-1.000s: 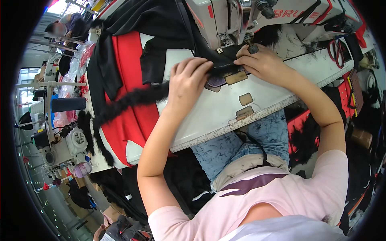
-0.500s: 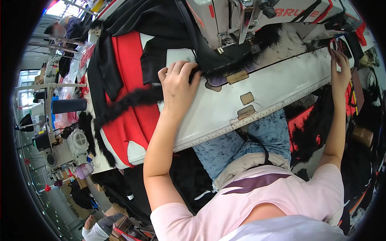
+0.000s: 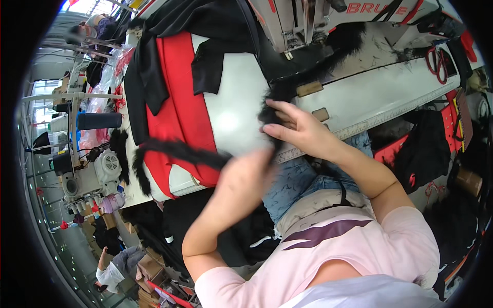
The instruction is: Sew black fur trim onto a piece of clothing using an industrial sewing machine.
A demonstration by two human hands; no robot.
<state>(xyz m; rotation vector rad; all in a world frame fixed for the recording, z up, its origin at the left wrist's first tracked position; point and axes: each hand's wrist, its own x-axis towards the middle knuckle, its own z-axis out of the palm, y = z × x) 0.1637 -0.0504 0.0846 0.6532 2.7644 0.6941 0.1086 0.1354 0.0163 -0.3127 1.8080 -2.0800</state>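
Note:
A long black fur strip (image 3: 187, 151) runs from the red cloth (image 3: 179, 92) past my hands to the white sewing machine (image 3: 328, 23). My left hand (image 3: 244, 179), smeared by motion, is closed around the strip near the front table edge; its fingertips are hard to make out. Just beyond it, my right hand (image 3: 308, 131) has thumb and fingers on either side of the fur, gripping it. Black fabric (image 3: 205, 25) and the fur's far end lie under the machine head. Red-handled scissors (image 3: 436, 66) lie at the table's right end.
A measuring tape (image 3: 354, 127) lines the front edge of the white table (image 3: 239, 113). Black fabric (image 3: 429, 149) hangs at the right. Another machine's motor (image 3: 105, 167) stands at the left, and other people are farther off.
My right hand has left the scissors on the table and come left to the fur strip. My left hand has moved toward me, and the strip beside it has shifted nearer too.

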